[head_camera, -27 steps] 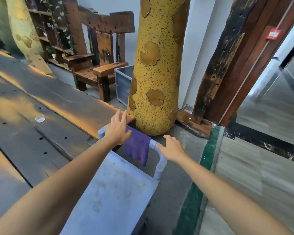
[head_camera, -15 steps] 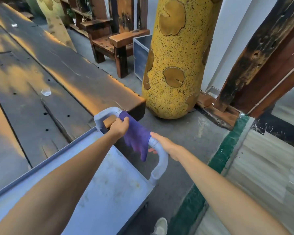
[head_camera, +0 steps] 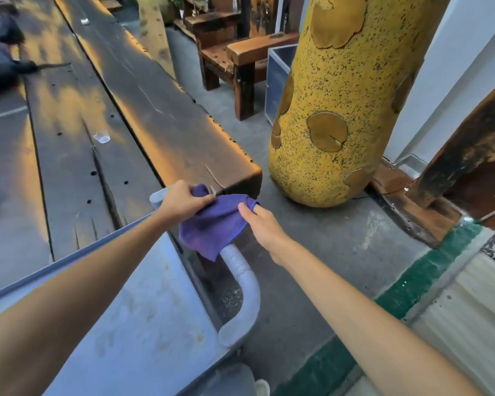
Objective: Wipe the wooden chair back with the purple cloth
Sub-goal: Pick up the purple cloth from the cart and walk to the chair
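Note:
The purple cloth [head_camera: 213,224] hangs over the white handle [head_camera: 245,278] of a grey cart. My left hand [head_camera: 183,202] pinches the cloth's upper left corner. On the cloth's right edge, my right hand [head_camera: 262,222] holds the fabric with thumb on top and fingers tucked under it. The wooden chair [head_camera: 235,52] stands at the top centre, beyond a long wooden table; only its seat, arm and legs show, and its back is cut off by the frame's top edge.
A long dark wooden table [head_camera: 126,110] runs along the left with a small clear cup [head_camera: 102,137] on it. A large yellow speckled vase [head_camera: 335,104] stands right of the chair, a grey box [head_camera: 277,75] behind it. The grey cart deck [head_camera: 132,324] lies below my arms.
Both hands have closed on the cloth and pulled it up and spread it across the handle. The view has tilted further down, so the chair back has left the frame.

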A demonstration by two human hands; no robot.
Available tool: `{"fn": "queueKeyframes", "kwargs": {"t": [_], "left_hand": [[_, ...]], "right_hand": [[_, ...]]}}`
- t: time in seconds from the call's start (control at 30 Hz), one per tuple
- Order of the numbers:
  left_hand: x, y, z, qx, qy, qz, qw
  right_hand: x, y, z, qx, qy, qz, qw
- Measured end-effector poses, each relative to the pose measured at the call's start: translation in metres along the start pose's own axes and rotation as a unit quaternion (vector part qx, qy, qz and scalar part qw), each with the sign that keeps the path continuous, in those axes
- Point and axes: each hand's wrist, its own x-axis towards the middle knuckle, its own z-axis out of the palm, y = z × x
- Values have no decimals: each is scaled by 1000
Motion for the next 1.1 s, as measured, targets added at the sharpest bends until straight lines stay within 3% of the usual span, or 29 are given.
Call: {"fn": "queueKeyframes", "kwargs": {"t": [0.1, 0.2, 0.4, 0.47, 0.57, 0.77, 0.9, 0.97, 1.1], "left_hand": [[23, 40, -9, -122, -9, 8, 992], [48, 72, -11, -219, -22, 19, 975], [122, 123, 17, -292, 23, -19, 956], [134, 131, 23, -310, 8, -35, 950], [178, 158, 43, -328, -24, -44, 943], [255, 212, 54, -289, -32, -40, 956], [315, 239, 52, -240, -38, -14, 970], [343, 247, 53, -161, -26, 25, 986], [417, 261, 50, 80, 11, 114, 990]], "right_hand": [[19, -25, -28, 161, -21, 21, 987], [45, -48, -60, 200, -9, 11, 980], [125, -87, -137, 80, 14, 3, 997], [148, -94, -154, 37, 51, -4, 998], [205, -117, -199, -25, 80, 53, 995], [288, -167, -262, -63, 62, 34, 995], [344, -203, -292, -134, -32, -3, 990], [374, -220, -302, -243, -72, -31, 967], [453, -259, -311, -467, -89, -122, 871]]}}
